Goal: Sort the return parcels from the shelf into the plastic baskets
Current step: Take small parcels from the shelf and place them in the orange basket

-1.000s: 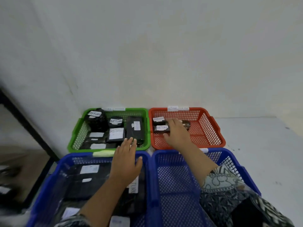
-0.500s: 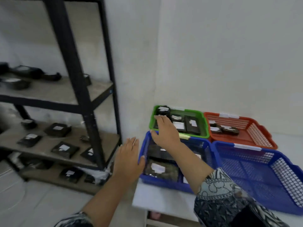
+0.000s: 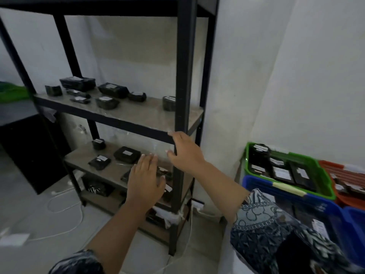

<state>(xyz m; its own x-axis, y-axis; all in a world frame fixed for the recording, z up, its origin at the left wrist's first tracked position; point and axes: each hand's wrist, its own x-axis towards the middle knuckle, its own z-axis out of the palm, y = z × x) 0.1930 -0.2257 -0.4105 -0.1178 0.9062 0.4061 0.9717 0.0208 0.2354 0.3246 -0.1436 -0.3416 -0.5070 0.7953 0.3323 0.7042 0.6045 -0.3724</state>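
Reach toward shelf [image 3: 142, 113].
Fingers loose, empty: left hand [image 3: 145, 180] and right hand [image 3: 184, 153] best grip one near labelled parcel [image 3: 126, 154] each.

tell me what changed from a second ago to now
The right hand left the red basket and swung left to the shelf post. The left hand moved off the blue basket to over the lower-shelf parcels. Both hands stay empty, and the baskets look unmoved.
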